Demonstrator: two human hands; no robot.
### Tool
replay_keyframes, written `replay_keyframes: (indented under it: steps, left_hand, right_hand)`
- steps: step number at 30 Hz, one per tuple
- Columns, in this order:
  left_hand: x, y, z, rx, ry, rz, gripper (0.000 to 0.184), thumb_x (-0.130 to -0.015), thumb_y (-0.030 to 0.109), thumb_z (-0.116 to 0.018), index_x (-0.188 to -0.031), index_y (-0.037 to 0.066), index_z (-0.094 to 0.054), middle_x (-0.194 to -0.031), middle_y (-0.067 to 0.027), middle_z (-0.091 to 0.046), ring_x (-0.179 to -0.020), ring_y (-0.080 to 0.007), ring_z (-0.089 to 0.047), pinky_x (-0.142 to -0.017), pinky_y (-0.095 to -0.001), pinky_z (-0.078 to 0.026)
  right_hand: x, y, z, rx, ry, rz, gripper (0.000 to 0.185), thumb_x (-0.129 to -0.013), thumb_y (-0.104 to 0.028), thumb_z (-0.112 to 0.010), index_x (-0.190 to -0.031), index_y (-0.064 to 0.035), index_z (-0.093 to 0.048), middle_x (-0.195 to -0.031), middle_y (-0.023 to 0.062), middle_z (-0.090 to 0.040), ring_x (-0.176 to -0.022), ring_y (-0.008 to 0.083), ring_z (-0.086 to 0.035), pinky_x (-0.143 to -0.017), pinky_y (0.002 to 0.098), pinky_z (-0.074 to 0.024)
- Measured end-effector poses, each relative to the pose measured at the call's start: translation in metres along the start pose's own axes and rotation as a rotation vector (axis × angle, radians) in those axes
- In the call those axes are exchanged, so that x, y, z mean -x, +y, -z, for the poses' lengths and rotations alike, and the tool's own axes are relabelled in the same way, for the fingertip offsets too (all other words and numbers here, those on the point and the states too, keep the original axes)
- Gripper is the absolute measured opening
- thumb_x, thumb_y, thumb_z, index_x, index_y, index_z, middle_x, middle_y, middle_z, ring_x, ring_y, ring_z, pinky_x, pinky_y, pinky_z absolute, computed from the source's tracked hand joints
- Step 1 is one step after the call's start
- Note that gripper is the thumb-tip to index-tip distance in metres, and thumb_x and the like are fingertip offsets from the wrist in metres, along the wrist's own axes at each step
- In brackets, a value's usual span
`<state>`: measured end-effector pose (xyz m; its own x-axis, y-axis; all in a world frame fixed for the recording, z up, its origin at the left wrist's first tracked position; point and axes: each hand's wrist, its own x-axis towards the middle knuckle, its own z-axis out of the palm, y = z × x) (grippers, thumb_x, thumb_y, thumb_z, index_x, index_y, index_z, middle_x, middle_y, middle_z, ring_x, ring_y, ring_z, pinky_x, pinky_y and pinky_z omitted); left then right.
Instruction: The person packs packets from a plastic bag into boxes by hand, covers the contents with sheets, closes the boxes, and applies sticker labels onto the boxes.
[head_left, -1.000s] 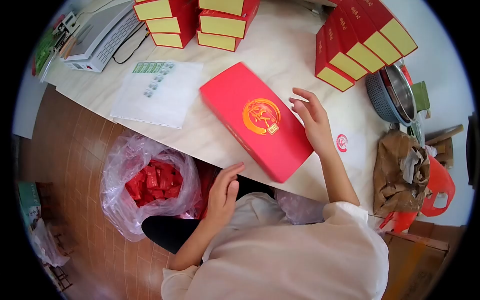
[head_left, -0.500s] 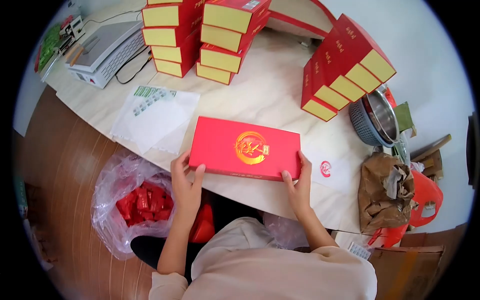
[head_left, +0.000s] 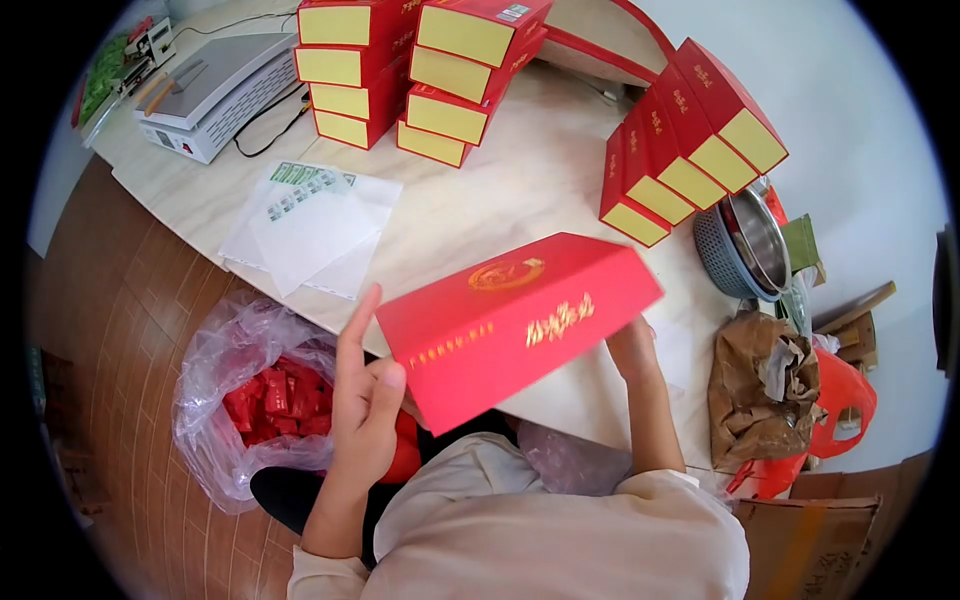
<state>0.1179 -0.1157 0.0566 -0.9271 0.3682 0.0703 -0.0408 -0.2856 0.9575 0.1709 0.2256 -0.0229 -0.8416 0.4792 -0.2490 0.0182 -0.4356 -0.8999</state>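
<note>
A red gift box [head_left: 500, 330] with gold lettering is tilted up above the table's front edge, its long side turned towards me. At its left end, my left hand [head_left: 365, 405] grips it, the thumb on the near side and a finger stretched along the end. My right hand [head_left: 632, 348] is at the right end, its fingers partly hidden behind the box. White sheets with green stickers [head_left: 315, 225] lie beyond the box to the left. Below on the left, a clear plastic bag [head_left: 205, 400] holds small red packets [head_left: 285, 400].
Stacks of red boxes with yellow ends [head_left: 450, 75] stand at the back, and a leaning row of similar boxes [head_left: 690, 140] at the right. A scale [head_left: 205, 95] sits at back left. Basins [head_left: 735, 250], a brown paper bag [head_left: 765, 390] and a red plastic bag [head_left: 845, 405] crowd the right edge.
The box has gone from lying nearly flat, top face up, to tilted, with its lettered long side showing and its right end raised. My right hand has shifted behind the right end.
</note>
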Motion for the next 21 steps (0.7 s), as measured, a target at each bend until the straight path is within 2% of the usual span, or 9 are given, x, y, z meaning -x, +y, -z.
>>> replay_keyframes:
  steps: [2,3,4,8,10,13,15,19,21]
  left_hand:
    - [-0.006,0.017,-0.012,0.110,-0.027,-0.108,0.071,-0.099,0.025,-0.045,-0.150,0.008,0.002,-0.106,-0.0186,-0.063,-0.090,-0.0165,-0.061,-0.083,-0.0279,-0.046]
    - [-0.012,0.020,-0.018,0.201,-0.019,-0.206,0.077,-0.099,0.030,-0.046,-0.149,0.009,0.009,-0.116,-0.0216,-0.060,-0.102,-0.0218,-0.060,-0.092,-0.0336,-0.044]
    - [-0.019,0.020,-0.013,0.134,-0.100,-0.272,0.087,-0.098,0.038,-0.047,-0.147,0.011,0.020,-0.129,-0.0256,-0.050,-0.121,-0.0304,-0.050,-0.105,-0.0409,-0.032]
    - [-0.061,0.017,-0.014,-0.176,-0.013,-0.642,0.088,-0.098,0.024,-0.048,-0.144,0.010,0.026,-0.129,-0.0274,-0.049,-0.122,-0.0324,-0.049,-0.109,-0.0417,-0.027]
    - [-0.082,0.012,-0.012,-0.503,0.074,-0.668,0.074,-0.095,0.017,-0.050,-0.149,0.006,-0.001,-0.135,-0.0273,-0.044,-0.130,-0.0325,-0.039,-0.110,-0.0433,-0.025]
    - [-0.110,-0.007,0.006,-0.947,0.002,-0.530,0.055,-0.098,0.025,-0.045,-0.147,0.007,-0.027,-0.148,-0.0124,-0.036,-0.143,-0.0280,-0.018,-0.116,-0.0446,-0.010]
    - [-0.125,-0.038,0.024,-1.215,-0.045,-0.456,0.047,-0.098,0.025,-0.044,-0.142,0.008,-0.039,-0.148,-0.0119,-0.037,-0.142,-0.0309,-0.022,-0.116,-0.0459,-0.009]
    - [-0.135,-0.075,0.047,-1.152,-0.052,-0.221,0.044,-0.098,0.027,-0.043,-0.138,0.009,-0.045,-0.144,-0.0119,-0.043,-0.138,-0.0304,-0.030,-0.115,-0.0473,-0.010]
    - [-0.130,-0.072,0.050,-0.929,-0.031,-0.333,0.040,-0.098,0.025,-0.044,-0.134,0.008,-0.049,-0.137,-0.0125,-0.050,-0.132,-0.0299,-0.040,-0.114,-0.0459,-0.016]
  right_hand:
    - [0.004,-0.001,-0.022,0.679,-0.104,0.182,0.037,-0.099,-0.023,-0.047,-0.128,-0.0005,-0.052,-0.118,0.0075,-0.060,-0.111,0.0145,-0.054,-0.098,0.0280,-0.0383]
    - [0.008,-0.003,-0.034,0.696,-0.038,0.267,0.036,-0.096,-0.011,-0.047,-0.129,0.0001,-0.051,-0.116,0.0073,-0.062,-0.109,0.0127,-0.053,-0.097,0.0263,-0.0375]
    - [0.002,0.000,-0.031,0.723,-0.042,0.310,0.036,-0.096,-0.010,-0.046,-0.130,0.0003,-0.052,-0.115,0.0066,-0.062,-0.106,0.0125,-0.054,-0.095,0.0253,-0.0385]
    - [-0.003,0.008,-0.035,0.898,0.036,0.372,0.039,-0.092,-0.002,-0.040,-0.129,0.0004,-0.053,-0.103,0.0077,-0.064,-0.090,0.0119,-0.057,-0.085,0.0224,-0.0427]
    - [0.003,0.005,-0.044,0.968,0.056,0.365,0.041,-0.091,-0.001,-0.038,-0.129,0.0001,-0.053,-0.099,0.0091,-0.064,-0.085,0.0120,-0.056,-0.081,0.0228,-0.0433]
    - [0.006,0.006,-0.050,1.028,0.084,0.398,0.044,-0.089,0.001,-0.037,-0.130,-0.0018,-0.052,-0.084,0.0103,-0.056,-0.071,0.0128,-0.050,-0.072,0.0244,-0.0439]
    - [0.006,0.010,-0.051,1.023,0.087,0.438,0.045,-0.089,0.000,-0.038,-0.131,-0.0034,-0.052,-0.072,0.0100,-0.050,-0.062,0.0135,-0.045,-0.066,0.0256,-0.0439]
    - [0.006,0.016,-0.053,1.049,0.138,0.525,0.045,-0.089,-0.001,-0.035,-0.131,-0.0022,-0.051,-0.088,0.0166,-0.062,-0.078,0.0202,-0.060,-0.076,0.0287,-0.0466]
    - [0.006,0.022,-0.051,1.041,0.092,0.569,0.045,-0.090,-0.001,-0.034,-0.130,-0.0018,-0.051,-0.098,0.0193,-0.065,-0.088,0.0238,-0.064,-0.082,0.0305,-0.0472]
